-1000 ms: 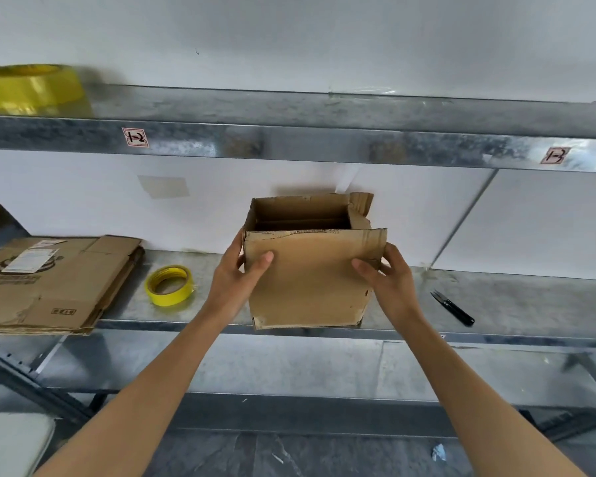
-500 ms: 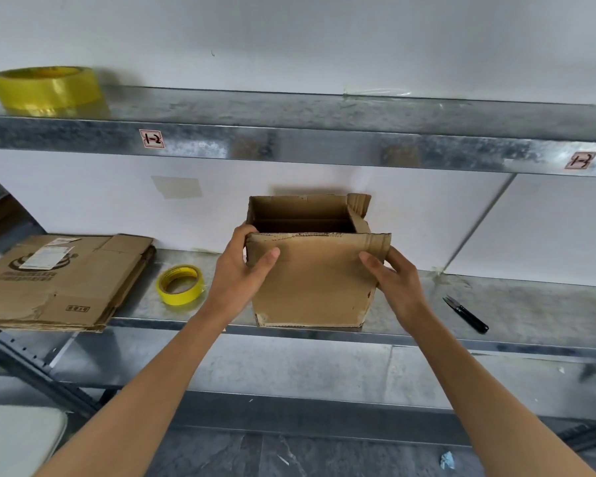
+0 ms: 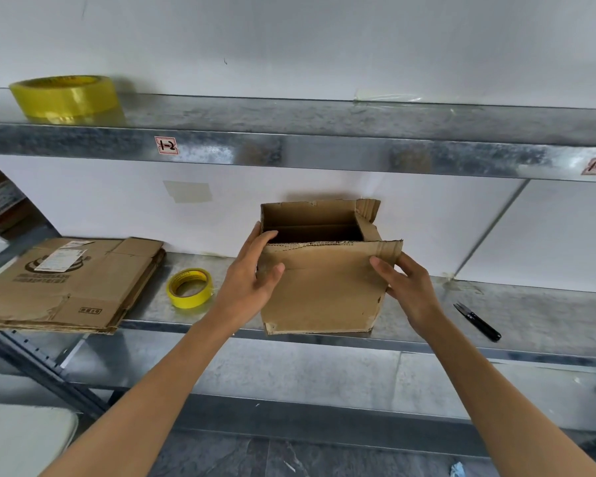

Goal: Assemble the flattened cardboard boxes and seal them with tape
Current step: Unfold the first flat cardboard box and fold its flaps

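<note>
Head view.
- One cardboard box (image 3: 320, 294) stands upright at the front edge of the middle shelf (image 3: 530, 315), top open.
- Both your hands are on it. Your left hand (image 3: 252, 284) grips the left front corner, fingers curled over the rim and thumb on the front panel.
- Your right hand (image 3: 410, 290) pinches the right front edge, thumb in front and fingers behind.
- One stack of flattened boxes (image 3: 66, 287) lies at the left; I can't tell how many.
- There are two yellow tape rolls: a small roll (image 3: 190, 288) between stack and box, and a large roll (image 3: 66, 96) on the upper shelf (image 3: 324, 146).
- One pair of black snips (image 3: 477, 321) lies to the right.
</note>
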